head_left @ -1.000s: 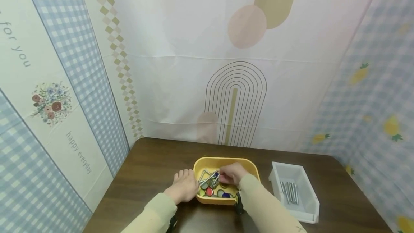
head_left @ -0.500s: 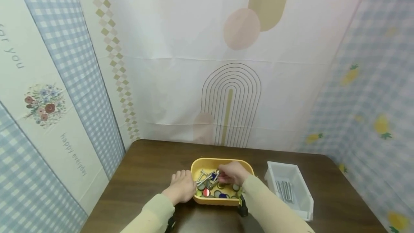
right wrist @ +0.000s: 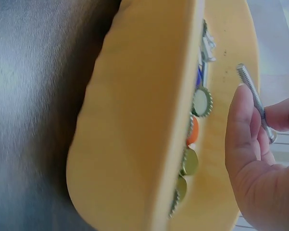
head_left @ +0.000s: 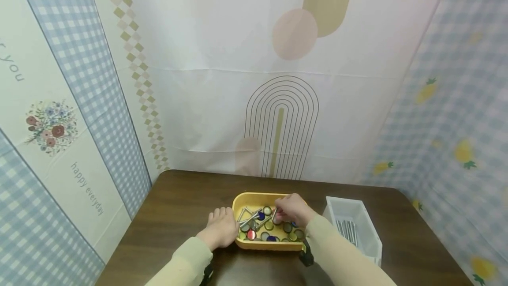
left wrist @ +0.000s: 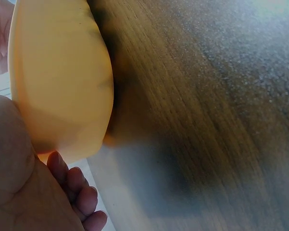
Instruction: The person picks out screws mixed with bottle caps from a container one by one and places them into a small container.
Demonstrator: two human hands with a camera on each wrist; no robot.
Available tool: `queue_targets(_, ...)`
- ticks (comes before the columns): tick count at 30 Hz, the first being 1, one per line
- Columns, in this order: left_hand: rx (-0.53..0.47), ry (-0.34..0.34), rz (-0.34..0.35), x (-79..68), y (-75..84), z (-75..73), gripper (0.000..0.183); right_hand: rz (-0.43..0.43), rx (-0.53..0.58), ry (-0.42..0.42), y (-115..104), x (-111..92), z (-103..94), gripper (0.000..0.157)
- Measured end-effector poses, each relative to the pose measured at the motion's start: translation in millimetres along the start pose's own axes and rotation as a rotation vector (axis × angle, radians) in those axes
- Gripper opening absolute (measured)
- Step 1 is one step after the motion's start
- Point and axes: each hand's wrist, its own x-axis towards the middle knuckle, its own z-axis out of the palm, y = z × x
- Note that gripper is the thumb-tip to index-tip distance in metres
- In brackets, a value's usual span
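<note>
A yellow plastic bin (head_left: 270,245) holds bottle caps (head_left: 252,235) in several colours and loose metal bolts (head_left: 248,220) heaped toward its left side. At its left end my left hand (head_left: 223,227) grips the rim, with curled fingertips (left wrist: 86,199) low beside the outer wall. My right hand (head_left: 294,209) is over the right part of the bin, pinching a silver bolt (right wrist: 252,89) between thumb and fingers. In the right wrist view, the threaded end of this bolt points up and away from the palm, and its head shows below the thumb.
A white open-fronted tray (head_left: 373,239) stands right of the yellow bin, with several bolts (head_left: 347,231) lying side by side in it; the right sleeve overlaps its near side. The brown wooden table (head_left: 190,189) ends at a patterned cloth backdrop (head_left: 206,114).
My right hand has drawn the bolt away from the heap, moving rightward and a little farther back over the bin. More caps now show beneath it. The left hand keeps its place.
</note>
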Motion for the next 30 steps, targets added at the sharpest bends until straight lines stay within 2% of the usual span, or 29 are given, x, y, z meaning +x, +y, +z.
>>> queue_targets(7, 0.001, 0.002, 0.011, 0.1, -1.1, -0.5, 0.026, -0.042, 0.001, 0.025, 0, -7, -24.4, 0.017)
queue_targets(13, 0.004, 0.004, 0.009, 1.1, -2.1, 1.0, 0.025, -0.055, 0.003, 0.087, 4, -14, -54.4, 0.021)
queue_targets(19, 0.0, 0.007, 0.011, 2.6, -1.6, 2.1, 0.024, -0.095, -0.084, 0.156, 7, -26, -94.7, 0.022)
queue_targets(24, -0.013, 0.023, 0.013, 4.4, -2.5, 4.5, 0.024, -0.109, -0.143, 0.137, 16, -34, -127.4, 0.025)
queue_targets(30, -0.02, 0.022, 0.006, 4.1, 0.4, 3.3, 0.023, -0.088, -0.193, 0.147, 31, -38, -153.5, 0.029)
